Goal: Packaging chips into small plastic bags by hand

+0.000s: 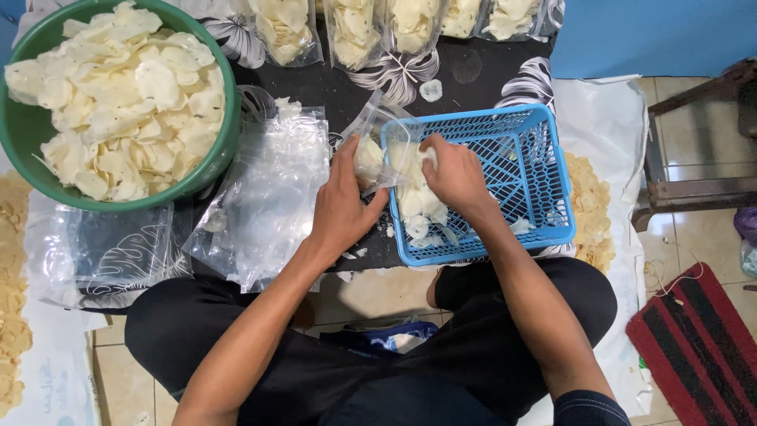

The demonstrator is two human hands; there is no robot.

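Head view, starting at my far left: a green bowl (pixel 225 118) heaped with pale crackers (pixel 118 95), and just right of it a loose stack of empty clear bags (pixel 268 189) on the dark patterned surface (pixel 473 75). Next comes my left hand (pixel 341 201), its fingers closed on the mouth of a small clear bag (pixel 371 150) that already has a few crackers inside and leans against the blue plastic basket (pixel 544 181). My right hand (pixel 453 175) is down in that basket, fingers curled around 1 or more crackers from the pile there (pixel 418 209); how many I cannot tell. These crackers look light, stiff and brittle, so I judge a loose pinch across the flat faces suits them. The bag film is thin, limp and slippery, best held at the rim. Filled bags (pixel 355 28) line the top edge.
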